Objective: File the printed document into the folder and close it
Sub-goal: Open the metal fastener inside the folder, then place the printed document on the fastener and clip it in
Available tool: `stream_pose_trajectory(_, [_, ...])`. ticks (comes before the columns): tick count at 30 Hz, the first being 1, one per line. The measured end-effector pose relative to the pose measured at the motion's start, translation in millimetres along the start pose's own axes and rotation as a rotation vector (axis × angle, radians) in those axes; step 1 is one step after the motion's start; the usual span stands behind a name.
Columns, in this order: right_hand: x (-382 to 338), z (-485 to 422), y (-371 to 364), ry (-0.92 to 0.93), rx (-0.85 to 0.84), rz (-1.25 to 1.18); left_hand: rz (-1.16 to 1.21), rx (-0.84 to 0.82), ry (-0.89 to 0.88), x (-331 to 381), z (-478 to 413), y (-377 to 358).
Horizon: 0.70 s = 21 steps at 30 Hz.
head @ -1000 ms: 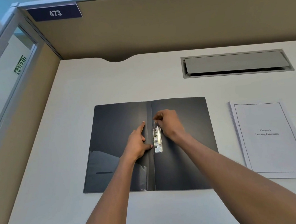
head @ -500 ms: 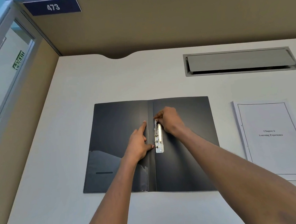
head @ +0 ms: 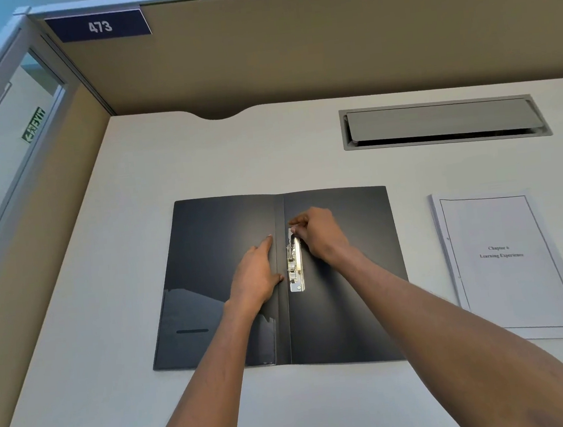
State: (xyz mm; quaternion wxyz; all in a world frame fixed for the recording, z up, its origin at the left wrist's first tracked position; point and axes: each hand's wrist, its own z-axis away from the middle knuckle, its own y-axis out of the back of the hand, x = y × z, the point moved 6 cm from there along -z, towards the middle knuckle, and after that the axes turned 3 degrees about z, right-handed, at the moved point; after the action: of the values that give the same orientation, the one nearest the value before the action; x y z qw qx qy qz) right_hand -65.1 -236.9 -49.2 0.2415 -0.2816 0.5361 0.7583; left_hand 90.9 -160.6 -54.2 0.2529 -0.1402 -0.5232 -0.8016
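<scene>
A black folder (head: 351, 310) lies open and flat in the middle of the desk, a clear pocket on its left flap. A metal clip (head: 295, 267) runs along the spine on the right flap. My right hand (head: 320, 233) pinches the top end of that clip with thumb and fingers. My left hand (head: 257, 277) presses flat on the left flap just beside the spine, fingers together and holding nothing. The printed document (head: 504, 260), a white stapled stack with a framed title page, rests on the desk to the right of the folder, untouched.
The pale desk (head: 109, 298) ends at tan partition walls behind and to the left. A grey cable hatch (head: 443, 122) is set into the desk at the back right. A blue plate reading 473 (head: 98, 26) hangs on the partition.
The hands and folder hold almost the same place. My right fingers have shifted slightly on the top of the clip; the camera view moved a little.
</scene>
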Motion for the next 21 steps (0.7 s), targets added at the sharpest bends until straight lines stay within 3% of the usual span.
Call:
stream_pose_trajectory(13, [25,75,36,0.114,0.096,0.182,0.159,0.335,-0.105,60,41,-8])
stream_pose_trajectory(21, [92,123,103,0.042,0.215,0.154,0.289,0.302,-0.115,136,62,-70])
